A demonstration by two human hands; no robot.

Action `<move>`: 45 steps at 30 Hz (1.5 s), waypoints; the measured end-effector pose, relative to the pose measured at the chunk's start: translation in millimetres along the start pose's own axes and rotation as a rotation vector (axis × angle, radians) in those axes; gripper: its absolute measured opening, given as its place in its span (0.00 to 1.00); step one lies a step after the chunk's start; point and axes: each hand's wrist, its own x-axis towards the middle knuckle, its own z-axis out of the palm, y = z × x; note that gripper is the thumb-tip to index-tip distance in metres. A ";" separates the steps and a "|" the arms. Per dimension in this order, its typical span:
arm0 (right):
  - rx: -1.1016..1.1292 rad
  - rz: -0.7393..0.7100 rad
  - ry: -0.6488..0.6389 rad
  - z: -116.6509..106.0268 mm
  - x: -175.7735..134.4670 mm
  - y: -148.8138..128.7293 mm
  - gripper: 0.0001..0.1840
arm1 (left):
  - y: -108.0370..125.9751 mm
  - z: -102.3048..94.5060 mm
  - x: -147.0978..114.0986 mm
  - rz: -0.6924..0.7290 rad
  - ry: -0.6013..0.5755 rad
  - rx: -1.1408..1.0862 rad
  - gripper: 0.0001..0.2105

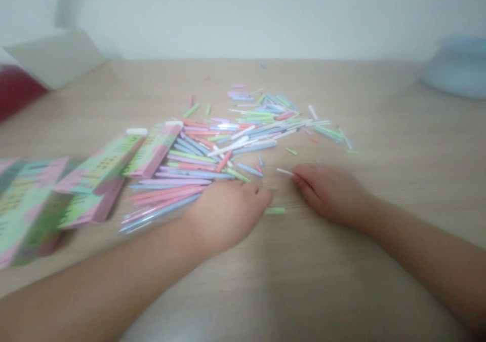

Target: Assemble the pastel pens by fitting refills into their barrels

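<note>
My right hand [328, 191] pinches a thin white stick [284, 171], free tip pointing left; my left hand [231, 211] curls beside scattered coloured sticks [190, 174], whether gripping anything I cannot tell; green piece [276, 211] close by its thumb; patterned boxes [104, 162] farther left.

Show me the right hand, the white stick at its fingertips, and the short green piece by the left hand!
Right hand [329, 191]: head view, back of the hand.
White stick [284, 171]: head view, visible middle.
Short green piece [275, 211]: head view, visible middle.
</note>
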 end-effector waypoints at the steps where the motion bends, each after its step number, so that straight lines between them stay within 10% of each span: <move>1: 0.006 -0.011 0.026 1.7 0.3 0.9 0.18 | -3.7 -0.3 1.0 -0.001 0.002 0.001 0.03; 14: 0.184 -0.108 0.174 12.2 7.0 12.4 0.12 | 5.7 4.3 -3.5 0.174 0.008 -0.070 0.05; 23: 0.196 -0.085 0.173 10.3 3.9 10.4 0.14 | 7.4 -8.1 0.1 -0.237 -0.019 0.068 0.06; 32: 0.142 -0.104 0.190 5.2 7.8 3.7 0.21 | 10.3 -2.6 3.7 -0.245 -0.016 0.047 0.08; 45: 0.219 -0.372 0.080 26.4 172.7 -27.7 0.22 | 10.5 0.3 4.5 -0.210 -0.040 -0.030 0.10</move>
